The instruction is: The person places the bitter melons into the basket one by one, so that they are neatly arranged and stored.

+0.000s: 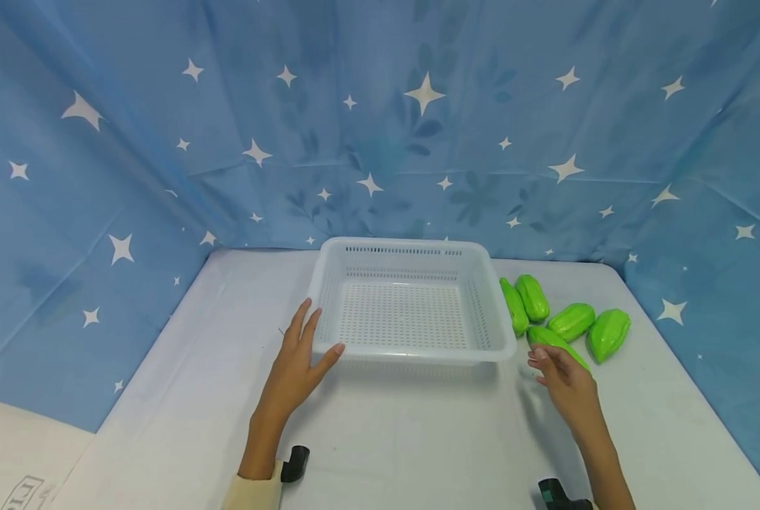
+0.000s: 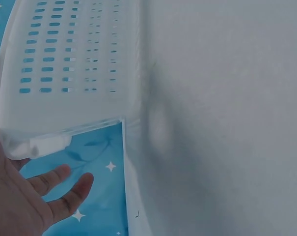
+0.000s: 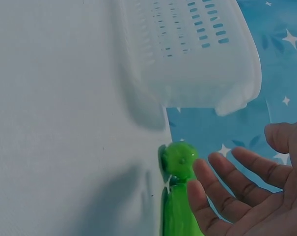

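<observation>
A white plastic basket (image 1: 411,352) with slotted walls stands at the back middle of the table, its perforated floor bare. My left hand (image 1: 297,368) is at its front left corner, fingers spread and the thumb near the front rim; the left wrist view shows the hand (image 2: 25,196) beside the basket's end (image 2: 65,110). My right hand (image 1: 564,382) hovers to the right of the basket, fingers loosely bent with nothing in them. Just beyond it lie several bright green, ridged, elongated fruits or vegetables (image 1: 571,322), grouped at the basket's right side.
A white cloth covers the table (image 1: 411,432). Blue curtains (image 1: 380,127) with white stars hang behind and along both sides. Pale printed material (image 1: 23,453) shows at the lower left. Black wrist devices (image 1: 295,464) sit on both forearms.
</observation>
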{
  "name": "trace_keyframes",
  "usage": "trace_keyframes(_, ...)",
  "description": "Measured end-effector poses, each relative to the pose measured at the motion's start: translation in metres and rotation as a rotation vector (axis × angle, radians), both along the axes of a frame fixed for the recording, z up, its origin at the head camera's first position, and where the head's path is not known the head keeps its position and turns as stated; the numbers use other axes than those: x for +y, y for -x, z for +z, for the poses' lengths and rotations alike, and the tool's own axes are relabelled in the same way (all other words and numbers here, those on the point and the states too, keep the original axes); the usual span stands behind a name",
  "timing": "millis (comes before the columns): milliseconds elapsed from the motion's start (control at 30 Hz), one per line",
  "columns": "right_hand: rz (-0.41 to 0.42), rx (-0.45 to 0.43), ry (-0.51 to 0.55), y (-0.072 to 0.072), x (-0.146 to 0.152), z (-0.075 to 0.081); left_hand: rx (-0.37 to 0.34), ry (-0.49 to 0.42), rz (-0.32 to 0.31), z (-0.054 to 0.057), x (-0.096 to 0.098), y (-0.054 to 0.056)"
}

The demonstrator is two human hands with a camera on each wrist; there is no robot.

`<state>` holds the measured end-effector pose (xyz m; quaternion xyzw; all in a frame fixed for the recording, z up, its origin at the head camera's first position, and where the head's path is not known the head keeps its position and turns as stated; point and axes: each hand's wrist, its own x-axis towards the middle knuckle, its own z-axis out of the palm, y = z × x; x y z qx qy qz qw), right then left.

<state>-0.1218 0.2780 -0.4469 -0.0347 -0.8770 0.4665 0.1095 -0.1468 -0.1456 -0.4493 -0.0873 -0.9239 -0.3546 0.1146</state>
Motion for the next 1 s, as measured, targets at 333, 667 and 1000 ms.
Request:
trace_keyframes(333, -0.036, 0.014, -0.033, -0.003, 0.007, -0.001, 0.013, 0.020, 0.006, 0.000, 0.001, 0.000)
trace_keyframes(667, -0.173, 0.020, -0.046, 0.005, 0.021, 0.012, -0.021, -0.013, 0.024, 0.000, -0.002, -0.001)
trace_keyframes(1000, -0.319, -0.007, -0.052, 0.009, 0.034, 0.008, -0.047, -0.015, 0.006, -0.003, -0.002, 0.000)
